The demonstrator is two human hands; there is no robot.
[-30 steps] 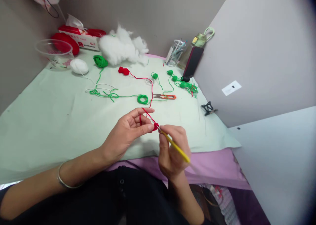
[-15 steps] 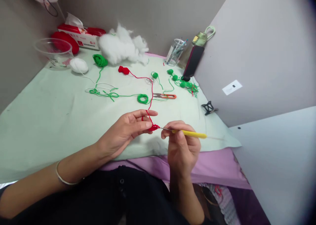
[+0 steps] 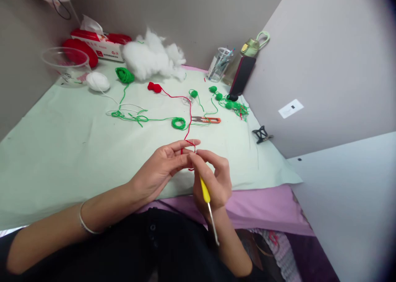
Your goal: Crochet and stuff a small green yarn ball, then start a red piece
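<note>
Swinging from nearly level to steeply upright in the view, the yellow-handled crochet hook (image 3: 205,191) is now bringing its working end up among the fingertips. The right hand (image 3: 216,183) is closing in on the left hand (image 3: 154,166), so their fingers are meeting over the small red crocheted piece (image 3: 191,169); half a second ago the hook was reaching across a gap between them. That is suggesting, in my judgement, a stitch being worked close to the grip, where the yarn is needing steady tension.

The hook's long axis is running from between 11 and 12 o'clock, at the fingers, to between 5 and 6 o'clock, where its bare metal far end is pointing back towards the wearer's body. The right hand is gripping it in bent fingers. The left hand is pinching the red piece between thumb and fingers while its raised index finger is guiding the red yarn (image 3: 191,112). The piece is sitting low between both hands (mostly hidden, so I cannot tell its own long axis). From there the yarn is heading towards 12 o'clock, passing the orange-handled snips (image 3: 213,120) at 1 o'clock, then bending away towards the red yarn bundle (image 3: 154,87) at 11 o'clock.
</note>
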